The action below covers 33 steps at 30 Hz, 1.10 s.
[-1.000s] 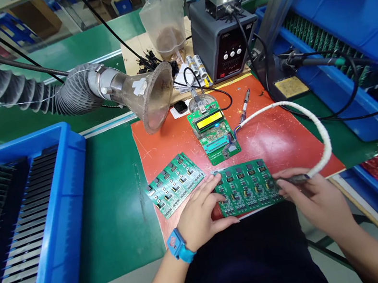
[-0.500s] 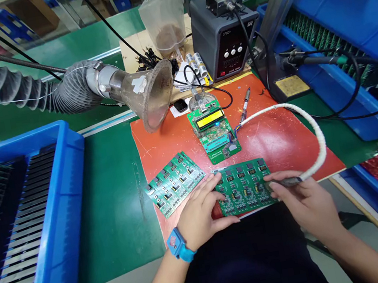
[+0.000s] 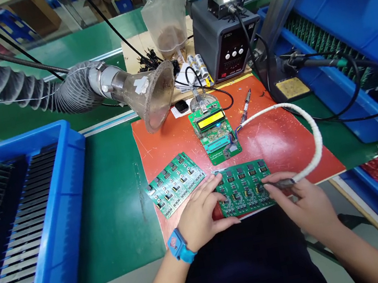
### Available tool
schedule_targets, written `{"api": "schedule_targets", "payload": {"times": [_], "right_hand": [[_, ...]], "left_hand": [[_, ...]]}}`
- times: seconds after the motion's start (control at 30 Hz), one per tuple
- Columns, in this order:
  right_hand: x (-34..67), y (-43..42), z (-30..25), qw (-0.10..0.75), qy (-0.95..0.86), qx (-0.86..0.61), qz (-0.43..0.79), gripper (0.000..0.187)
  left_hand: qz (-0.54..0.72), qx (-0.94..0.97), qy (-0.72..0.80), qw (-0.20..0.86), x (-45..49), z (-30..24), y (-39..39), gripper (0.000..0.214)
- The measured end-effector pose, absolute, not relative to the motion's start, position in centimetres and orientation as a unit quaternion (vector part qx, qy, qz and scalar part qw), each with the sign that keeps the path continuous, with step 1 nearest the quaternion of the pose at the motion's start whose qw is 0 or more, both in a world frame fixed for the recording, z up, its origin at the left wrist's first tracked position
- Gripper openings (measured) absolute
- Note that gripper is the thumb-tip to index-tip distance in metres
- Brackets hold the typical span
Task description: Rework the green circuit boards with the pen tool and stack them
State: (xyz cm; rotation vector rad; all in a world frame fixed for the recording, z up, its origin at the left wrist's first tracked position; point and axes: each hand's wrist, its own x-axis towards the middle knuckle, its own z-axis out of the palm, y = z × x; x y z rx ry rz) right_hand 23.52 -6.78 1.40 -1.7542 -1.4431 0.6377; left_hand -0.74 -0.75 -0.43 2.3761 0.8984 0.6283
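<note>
A green circuit board panel (image 3: pixel 244 190) with a row of small digit displays lies in front of me. My left hand (image 3: pixel 204 207), wrist in a blue strap, rests at its left edge, fingers stretched over the board and thumb spread near the front edge. Pinched in my right hand (image 3: pixel 300 200) is a dark pen-like probe (image 3: pixel 282 183), its tip at the board's right part, partly hidden by the fingers. A white sheathed cable (image 3: pixel 313 129) runs from it to a programmer board (image 3: pixel 213 132) with a lit yellow screen. Similar panels (image 3: pixel 176 182) lie left.
An orange mat (image 3: pixel 163 141) covers the bench. A fume extraction funnel (image 3: pixel 157 98) hangs at back left. Blue bins stand left (image 3: pixel 56 199) and right (image 3: pixel 343 2). Behind are a soldering station (image 3: pixel 225 37), a sponge holder (image 3: pixel 291 88) and a pen (image 3: pixel 246 104).
My right hand has shifted slightly left over the panel with the probe, and the cable has moved along. My left hand stays at the panel's left edge.
</note>
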Motion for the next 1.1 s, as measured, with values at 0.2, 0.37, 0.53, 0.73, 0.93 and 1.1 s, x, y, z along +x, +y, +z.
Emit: {"api": "schedule_targets", "payload": {"times": [0.2,0.37,0.53,0.73,0.93,1.1], "right_hand": [[23.4,-6.6,1.5,0.403,-0.549,-0.687,0.253,0.014],[23.8,-6.8,1.1,0.396,-0.549,-0.681,0.279,0.015],[23.9,-6.9,1.1,0.404,-0.555,-0.667,0.29,0.012],[23.9,-6.9,1.1,0.402,-0.55,-0.668,0.299,0.011],[23.9,-6.9,0.9,0.409,-0.543,-0.664,0.313,0.011],[23.9,-6.9,0.8,0.414,-0.537,-0.665,0.314,0.011]], "left_hand": [[0.229,0.875,0.334,0.266,-0.7,-0.4,-0.7,0.043],[0.23,0.877,0.331,0.262,-0.7,-0.4,-0.8,0.043],[0.225,0.887,0.327,0.238,-0.6,-0.1,-0.8,0.048],[0.196,0.906,0.33,0.182,0.5,0.4,-1.2,0.069],[0.168,0.913,0.352,0.12,1.8,0.1,-1.3,0.065],[0.165,0.912,0.356,0.118,1.7,0.1,-1.3,0.06]]}}
